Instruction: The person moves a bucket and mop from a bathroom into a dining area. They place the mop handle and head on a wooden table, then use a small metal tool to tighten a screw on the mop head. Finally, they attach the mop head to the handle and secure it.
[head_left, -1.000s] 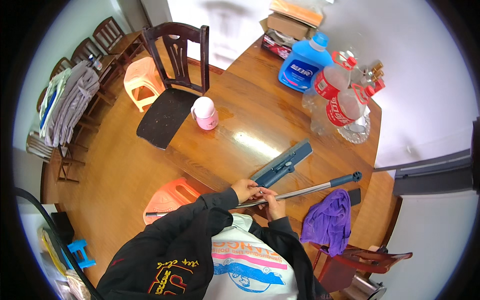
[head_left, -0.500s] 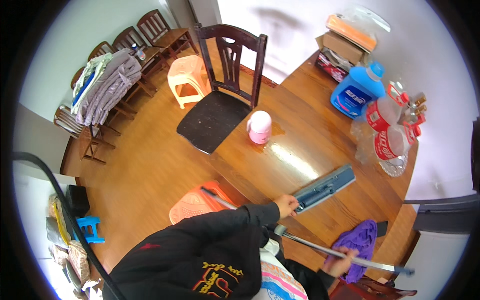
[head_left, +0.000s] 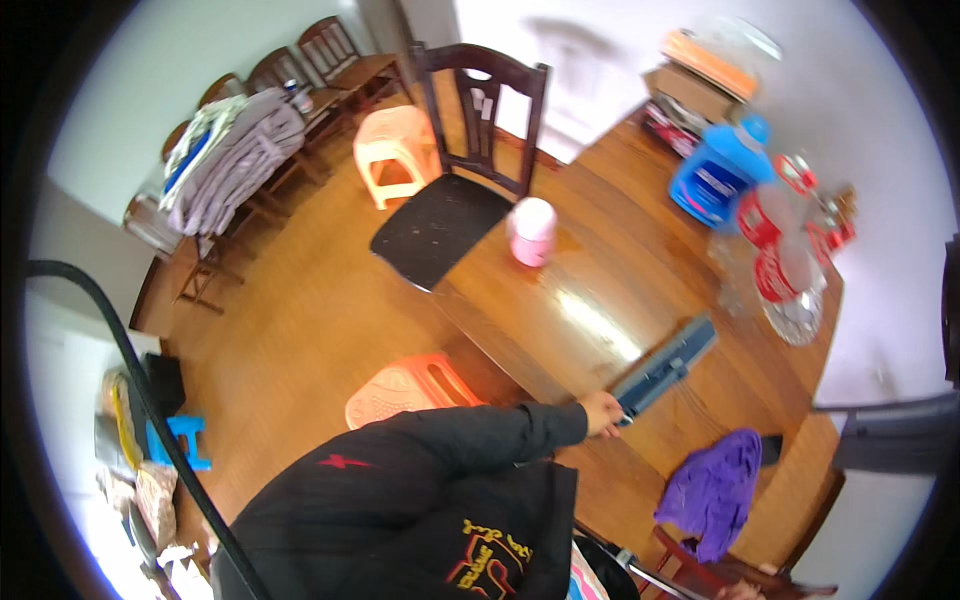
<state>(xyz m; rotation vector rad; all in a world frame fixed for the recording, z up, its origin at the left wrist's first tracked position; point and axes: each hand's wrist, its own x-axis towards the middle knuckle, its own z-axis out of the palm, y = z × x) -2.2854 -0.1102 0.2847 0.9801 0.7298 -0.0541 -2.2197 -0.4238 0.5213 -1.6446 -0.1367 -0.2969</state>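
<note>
The left hand (head_left: 603, 412) pinches the near end of the flat grey mop head (head_left: 664, 369) lying on the tabletop (head_left: 600, 260); it looks light, stiff and best gripped by its edges, while the right hand is out of sight.

Bright daylight, tabletop (head_left: 600, 270) glare, blurry fisheye edges.

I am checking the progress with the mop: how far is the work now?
Done: the flat mop head lies on the wooden table. In hand: the left hand holds its near end. Left: the metal pole at the lower edge is apart from the head, not joined. The right hand barely shows, so its grip is unclear.
</note>
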